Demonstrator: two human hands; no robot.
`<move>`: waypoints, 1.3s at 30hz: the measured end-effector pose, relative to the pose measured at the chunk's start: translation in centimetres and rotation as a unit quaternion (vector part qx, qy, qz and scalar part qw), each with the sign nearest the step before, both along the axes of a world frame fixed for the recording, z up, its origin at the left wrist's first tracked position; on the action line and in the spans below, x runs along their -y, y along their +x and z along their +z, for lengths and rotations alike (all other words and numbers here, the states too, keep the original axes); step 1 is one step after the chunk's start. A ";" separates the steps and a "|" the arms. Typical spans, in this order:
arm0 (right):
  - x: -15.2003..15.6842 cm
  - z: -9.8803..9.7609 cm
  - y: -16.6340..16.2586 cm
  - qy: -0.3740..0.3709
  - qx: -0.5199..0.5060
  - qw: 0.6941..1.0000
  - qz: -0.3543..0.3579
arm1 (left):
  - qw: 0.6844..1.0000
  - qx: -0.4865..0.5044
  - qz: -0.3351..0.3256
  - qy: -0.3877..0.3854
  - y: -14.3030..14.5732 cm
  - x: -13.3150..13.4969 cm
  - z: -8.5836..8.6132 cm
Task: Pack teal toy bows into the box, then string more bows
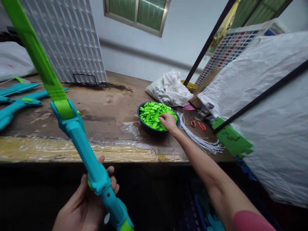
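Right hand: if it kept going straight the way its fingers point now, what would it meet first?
The right hand already rests on the small green plastic pieces heaped in the dark bowl; going on, it would likely push straight into that heap.

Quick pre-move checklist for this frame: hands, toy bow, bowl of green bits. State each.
1. Left hand wrapped round the teal handle of the toy bow: ok.
2. Right hand on the green pieces: ok.
3. A piece pinched between the right fingers: cannot tell, fingertips hidden.
4. Bowl fully on the table: ok.
5. White strings apart from the reaching forearm: cannot tell, they lie close beside it.
6. Orange scissors out of the hand's way: ok.
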State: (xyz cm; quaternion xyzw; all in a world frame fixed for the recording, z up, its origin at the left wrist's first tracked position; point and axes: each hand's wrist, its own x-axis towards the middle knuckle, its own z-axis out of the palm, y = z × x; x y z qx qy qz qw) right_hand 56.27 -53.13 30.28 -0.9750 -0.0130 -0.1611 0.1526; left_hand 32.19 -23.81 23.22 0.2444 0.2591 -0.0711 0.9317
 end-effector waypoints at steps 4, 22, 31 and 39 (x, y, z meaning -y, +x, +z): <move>-0.8 -0.7 1.7 -0.085 -0.046 0.995 -0.009 | 0.999 0.033 0.022 -0.011 -1.1 -0.3 2.0; -8.5 -0.6 -14.2 0.183 0.035 0.939 0.288 | 0.946 0.315 -0.074 -0.032 -3.1 2.2 -1.1; -13.5 -3.7 -28.9 -0.022 0.097 0.925 0.367 | 0.972 0.186 -0.114 0.090 -6.4 1.1 -3.0; -12.1 -4.1 -29.2 0.104 -0.032 0.927 0.358 | 0.971 0.188 -0.148 0.024 -6.6 1.6 -3.4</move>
